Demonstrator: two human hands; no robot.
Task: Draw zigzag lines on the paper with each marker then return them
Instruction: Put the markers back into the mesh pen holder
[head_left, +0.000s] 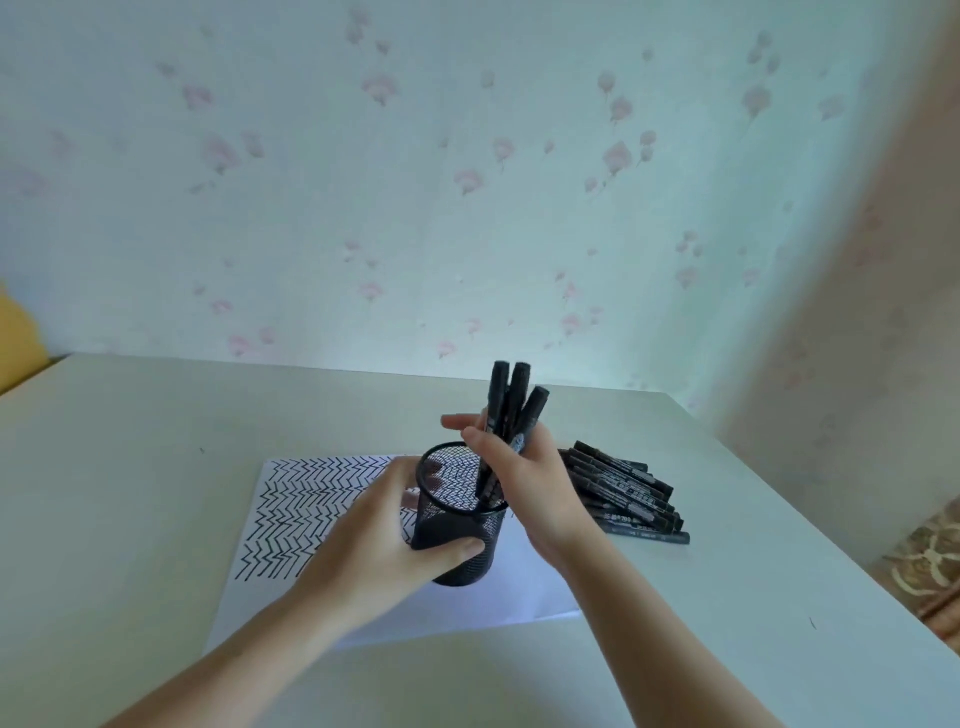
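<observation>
A black mesh pen cup (462, 525) is tilted above the white paper (291, 514), which is covered with rows of black zigzag lines. My left hand (384, 535) grips the cup's side. My right hand (524, 478) holds three black markers (511, 410) upright, their lower ends inside the cup's mouth. The markers' tops stick up above my fingers.
A pile of several black markers (628, 499) lies on the pale table (130, 467) just right of my right hand. The table's right edge runs diagonally at the right, with a patterned floor below. A flowered wall stands behind the table.
</observation>
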